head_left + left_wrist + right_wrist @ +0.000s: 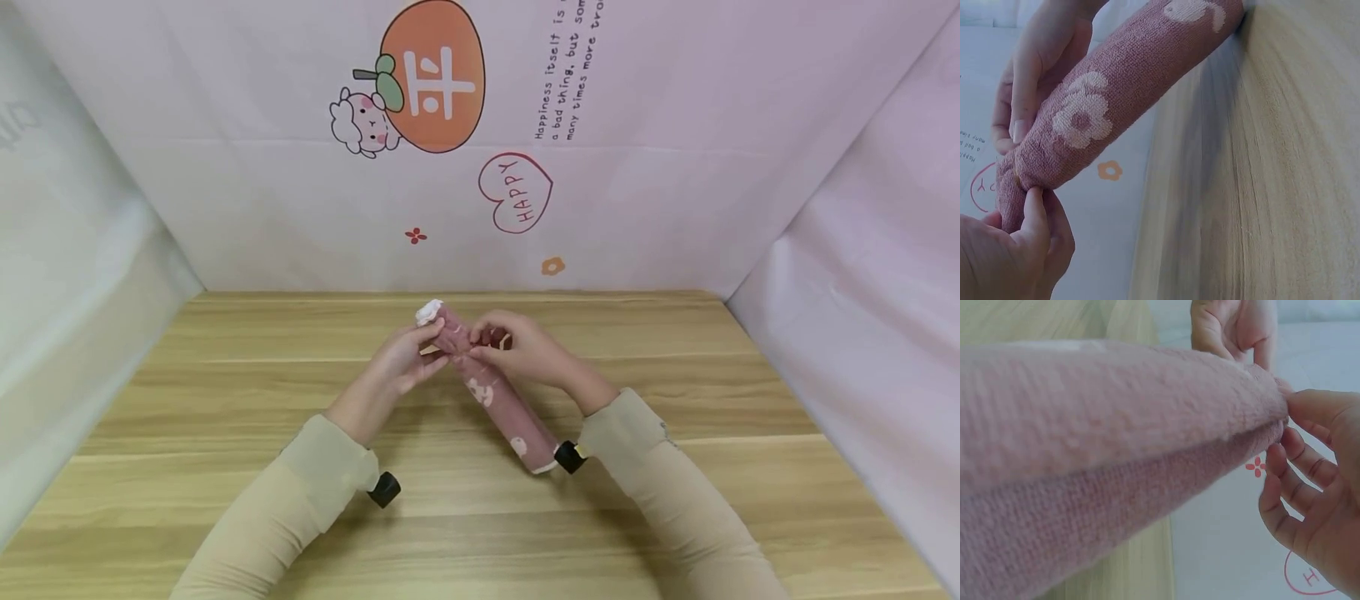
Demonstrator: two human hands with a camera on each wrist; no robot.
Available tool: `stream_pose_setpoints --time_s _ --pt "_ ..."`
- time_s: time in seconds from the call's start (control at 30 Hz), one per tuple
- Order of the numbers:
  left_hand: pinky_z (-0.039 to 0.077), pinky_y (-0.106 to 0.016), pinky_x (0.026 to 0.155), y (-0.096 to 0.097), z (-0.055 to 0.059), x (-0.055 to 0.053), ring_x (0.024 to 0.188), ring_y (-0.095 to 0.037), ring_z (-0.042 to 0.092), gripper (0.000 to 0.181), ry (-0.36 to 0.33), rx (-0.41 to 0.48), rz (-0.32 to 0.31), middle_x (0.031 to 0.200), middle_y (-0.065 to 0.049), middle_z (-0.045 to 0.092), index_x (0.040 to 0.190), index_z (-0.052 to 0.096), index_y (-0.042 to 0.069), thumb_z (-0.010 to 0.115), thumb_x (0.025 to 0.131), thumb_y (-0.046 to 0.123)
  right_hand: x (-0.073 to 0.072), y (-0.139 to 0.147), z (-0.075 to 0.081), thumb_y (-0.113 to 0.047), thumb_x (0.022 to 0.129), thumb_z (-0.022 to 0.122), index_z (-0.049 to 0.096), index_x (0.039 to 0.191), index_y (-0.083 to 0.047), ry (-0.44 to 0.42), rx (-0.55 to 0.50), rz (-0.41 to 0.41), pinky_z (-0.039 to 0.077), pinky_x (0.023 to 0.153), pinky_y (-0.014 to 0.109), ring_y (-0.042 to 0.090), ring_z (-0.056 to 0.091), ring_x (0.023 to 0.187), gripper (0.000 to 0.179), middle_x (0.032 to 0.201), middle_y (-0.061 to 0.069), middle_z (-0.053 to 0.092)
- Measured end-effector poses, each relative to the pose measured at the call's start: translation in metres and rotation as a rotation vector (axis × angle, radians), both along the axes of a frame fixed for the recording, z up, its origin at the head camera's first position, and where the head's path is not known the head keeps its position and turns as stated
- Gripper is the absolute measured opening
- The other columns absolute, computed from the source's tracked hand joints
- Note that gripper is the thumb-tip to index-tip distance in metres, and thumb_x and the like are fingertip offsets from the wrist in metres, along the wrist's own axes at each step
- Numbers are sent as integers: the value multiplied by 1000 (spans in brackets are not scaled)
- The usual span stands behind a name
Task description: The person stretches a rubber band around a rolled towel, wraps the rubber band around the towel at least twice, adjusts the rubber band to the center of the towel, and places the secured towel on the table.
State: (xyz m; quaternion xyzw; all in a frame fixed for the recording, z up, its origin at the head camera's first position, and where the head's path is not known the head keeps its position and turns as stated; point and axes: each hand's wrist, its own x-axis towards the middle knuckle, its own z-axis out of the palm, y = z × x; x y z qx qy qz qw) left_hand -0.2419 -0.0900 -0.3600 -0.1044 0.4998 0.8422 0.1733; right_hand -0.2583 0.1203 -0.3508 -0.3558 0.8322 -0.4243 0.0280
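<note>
Head view: by the left hand [401, 360] and the right hand [528, 350], a rolled pink towel [510, 415] is gripped aslant over the wooden surface [262, 400].
By the left fingers and thumb the roll is held close to its white upper end, while just beside them a narrowed spot is pinched by the right thumb and fingertips; whether the lower end is rested on the surface cannot be told. Pale flowers are patterned along the roll. Behind, a white backdrop [262, 208] is printed with an orange fruit [462, 112] and a heart [516, 197].

Rolled towel [512, 417] and forearms [270, 508] block mid-table [465, 517], flanks free.
</note>
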Motion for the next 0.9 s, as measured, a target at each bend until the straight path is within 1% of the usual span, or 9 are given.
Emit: stream_pose_setpoints --time_s 0.1,0.2,0.27,0.33,0.43,0.53,0.67,0.77,0.9 --pt "58 -24 78 -1 -1 -1 87 -16 63 9 -11 57 -21 98 -3 58 106 55 8 48 109 10 -2 4 -1 -4 94 74 64 110 -3 -71 -37 -11 55 79 46 24 62 89 19 101 9 63" --pt "58 -25 77 -2 -2 -1 85 -16 64 8 -32 106 -22 97 -3 59 107 54 8 47 109 9 -4 8 -2 -5 94 74 60 120 -3 -163 -40 -10 56 86 44 28 64 99 30 115 14 62" --pt "59 -25 75 -2 -3 -1 85 -17 64 7 -43 131 -13 97 -3 60 108 54 9 47 109 10 -4 10 -4 -7 95 73 55 126 -4 -244 -28 5 57 87 42 31 64 107 37 122 16 61" --pt "59 -26 74 -2 -4 0 85 -18 64 7 -48 158 1 96 -3 59 108 53 9 46 109 10 -5 12 -6 -8 95 72 52 131 -6 -322 -22 25 57 87 41 34 63 111 41 126 18 61" --pt "59 -26 75 -1 -6 1 86 -19 64 8 -48 183 21 94 -4 60 108 54 9 46 109 11 -6 13 -9 -7 96 71 49 134 -9 -385 -16 40 59 84 41 34 64 110 44 122 19 63" --pt "58 -26 79 0 -8 3 90 -20 63 7 -58 188 41 95 -4 61 109 54 9 48 109 11 -8 13 -12 -5 94 72 50 132 -8 -372 -19 43 59 81 40 31 67 103 44 115 18 66" --pt "55 -24 83 0 -11 4 100 -21 58 6 -77 155 49 102 -4 58 111 52 10 48 109 15 -8 11 -12 -4 93 74 53 129 -5 -294 10 27 59 79 38 28 68 95 42 108 14 68" --pt "55 -24 81 -1 -13 5 103 -21 55 6 -95 119 46 104 -5 58 111 51 12 49 109 17 -6 9 -10 -5 92 76 55 129 -5 -231 58 -5 59 80 36 25 68 94 43 107 12 69" --pt "55 -23 82 -1 -13 7 103 -21 55 7 -111 84 45 105 -6 58 109 53 12 52 109 19 -3 7 -6 -9 92 78 57 132 -6 -175 120 -69 57 79 35 22 68 91 45 110 10 69"
